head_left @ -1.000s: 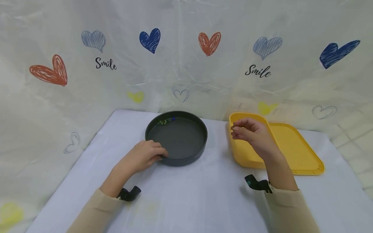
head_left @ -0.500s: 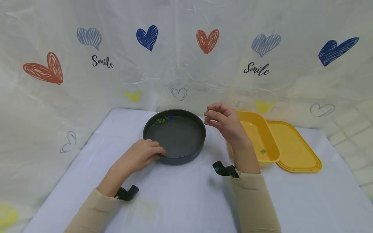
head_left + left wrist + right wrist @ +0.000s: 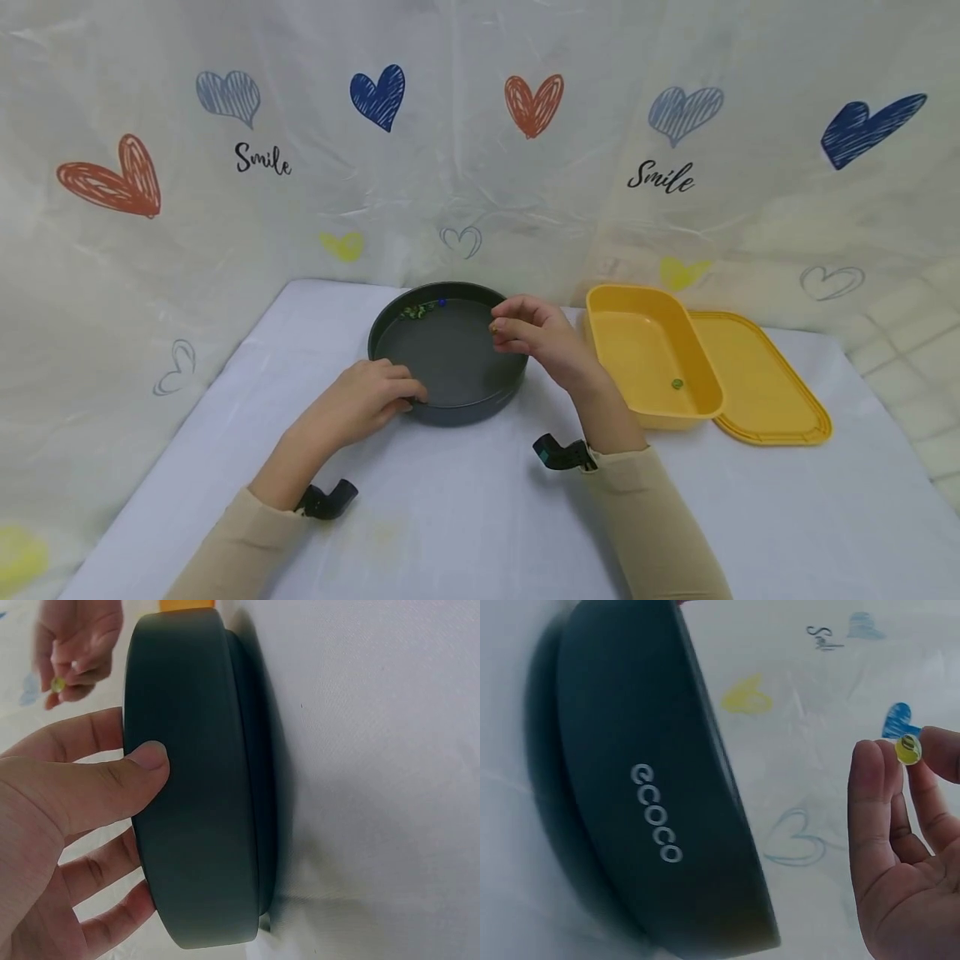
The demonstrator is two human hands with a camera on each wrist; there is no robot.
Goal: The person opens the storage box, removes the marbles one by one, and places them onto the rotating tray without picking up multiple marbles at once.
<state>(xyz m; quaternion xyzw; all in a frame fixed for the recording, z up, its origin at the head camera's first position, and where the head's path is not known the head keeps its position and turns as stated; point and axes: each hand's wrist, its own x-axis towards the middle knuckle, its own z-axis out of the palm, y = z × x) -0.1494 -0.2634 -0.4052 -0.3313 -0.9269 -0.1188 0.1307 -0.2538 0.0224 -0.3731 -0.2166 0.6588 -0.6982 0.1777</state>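
A round dark-grey tray (image 3: pixel 468 412) stands on the table, with "ecoco" printed on its wall in the right wrist view. My left hand (image 3: pixel 363 402) grips its near-left rim, thumb outside and fingers over the edge. Above the tray's right side, my right hand (image 3: pixel 543 343) pinches a yellow-green glass marble (image 3: pixel 908 750) between thumb and fingertips. Several small greenish marbles (image 3: pixel 416 312) and a blue one (image 3: pixel 442 303) lie together at the tray's far left. A single green marble (image 3: pixel 677 384) lies in the yellow box (image 3: pixel 637 333) to the right.
A flat yellow lid (image 3: pixel 765 383) lies right of the box, partly hidden by it. White cloth covers the table (image 3: pixel 450 517). Behind rises a pale sheet (image 3: pixel 465 183) printed with hearts. A black wrist camera (image 3: pixel 562 454) sits at my right wrist, another (image 3: pixel 330 500) at my left.
My right hand has moved left from over the yellow box to above the tray, holding the marble. The green marble in the box has come into sight. My left hand stays on the rim.
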